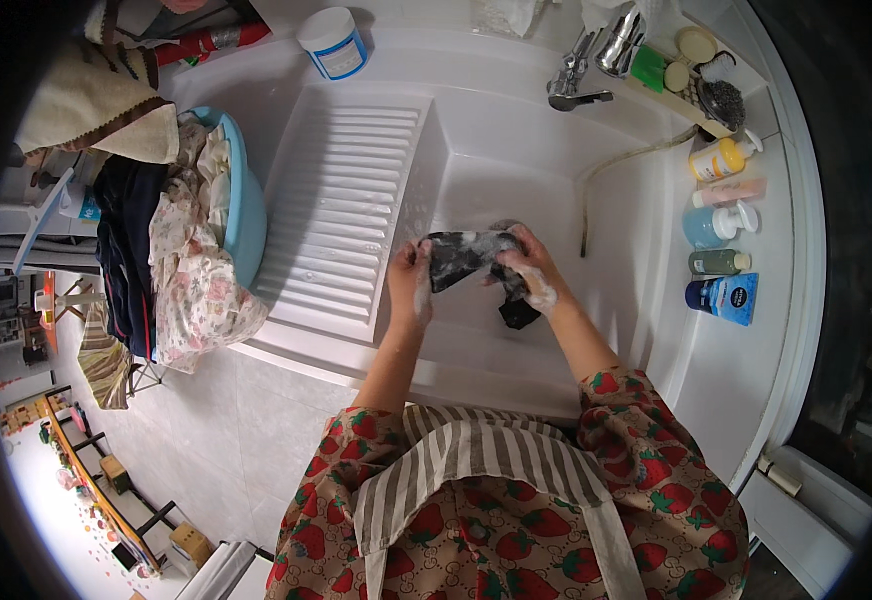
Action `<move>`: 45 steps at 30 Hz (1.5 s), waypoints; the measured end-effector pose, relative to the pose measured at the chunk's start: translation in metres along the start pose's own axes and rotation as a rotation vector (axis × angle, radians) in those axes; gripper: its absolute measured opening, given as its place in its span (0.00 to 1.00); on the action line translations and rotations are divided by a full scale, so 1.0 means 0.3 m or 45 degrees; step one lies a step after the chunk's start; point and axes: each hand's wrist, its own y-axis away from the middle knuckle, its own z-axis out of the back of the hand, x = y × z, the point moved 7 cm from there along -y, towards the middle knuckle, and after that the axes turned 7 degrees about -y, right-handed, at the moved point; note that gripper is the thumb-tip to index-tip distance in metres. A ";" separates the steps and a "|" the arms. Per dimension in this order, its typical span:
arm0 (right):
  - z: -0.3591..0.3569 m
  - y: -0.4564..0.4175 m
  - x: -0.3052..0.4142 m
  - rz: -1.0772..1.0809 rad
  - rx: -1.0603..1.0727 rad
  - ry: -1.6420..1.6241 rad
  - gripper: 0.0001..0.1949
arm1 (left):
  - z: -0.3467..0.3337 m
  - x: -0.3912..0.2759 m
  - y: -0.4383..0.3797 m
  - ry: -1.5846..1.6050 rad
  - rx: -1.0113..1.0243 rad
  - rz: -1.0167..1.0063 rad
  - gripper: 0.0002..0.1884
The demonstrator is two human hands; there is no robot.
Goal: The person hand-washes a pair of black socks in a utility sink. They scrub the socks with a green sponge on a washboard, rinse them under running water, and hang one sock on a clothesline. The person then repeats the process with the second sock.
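A dark wet cloth item (454,259), possibly a sock, is stretched between my two hands over the white sink basin (511,176). White suds cover part of it. My left hand (410,281) grips one end, near the ribbed washboard (338,202). The other end is bunched in my right hand (532,270), which is foamy across the fingers and wrist. Below my right hand a darker end of cloth (520,313) hangs down; whether it is part of the same piece, I cannot tell.
Left of the washboard, a blue tub (244,217) is heaped with clothes (192,270). A white lidded jar (333,43) stands on the back rim. The chrome faucet (574,82) is at the back right. Several bottles (710,225) and a blue tube (732,298) line the right ledge.
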 end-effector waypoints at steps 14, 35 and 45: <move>-0.090 -0.034 -0.048 0.435 -0.482 1.154 0.11 | -0.194 0.134 0.110 0.196 0.044 0.511 0.17; -0.325 0.078 -0.024 1.209 -0.318 1.632 0.13 | -0.135 0.238 0.065 0.539 0.138 0.663 0.20; -0.410 0.089 -0.037 1.187 -0.049 1.525 0.16 | -0.074 0.222 0.010 0.658 0.387 -0.101 0.19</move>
